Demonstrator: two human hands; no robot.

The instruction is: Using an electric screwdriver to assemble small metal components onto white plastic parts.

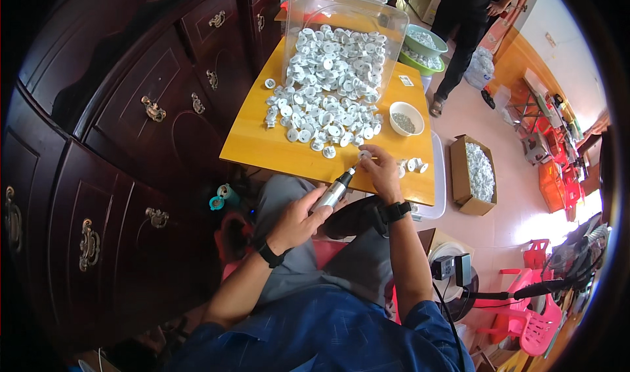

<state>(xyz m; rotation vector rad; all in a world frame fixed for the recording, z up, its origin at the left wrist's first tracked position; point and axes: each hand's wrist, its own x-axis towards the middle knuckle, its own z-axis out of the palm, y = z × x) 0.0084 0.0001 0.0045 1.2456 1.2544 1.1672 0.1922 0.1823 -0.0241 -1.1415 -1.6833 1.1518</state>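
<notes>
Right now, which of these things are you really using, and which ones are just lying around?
In use:
- silver power tool, gripped in the left hand
- small white round part, held to the tool's tip by the right hand
- pile of white round parts on the yellow table

Just lying about:
- white bowl
- cardboard box on the floor
- pink plastic chair
- green basins

Both forearms reach forward, the left hand (296, 222) with fingers curled closed in a grip, the right hand (380, 172) just beyond, its fingers pinched together.
</notes>
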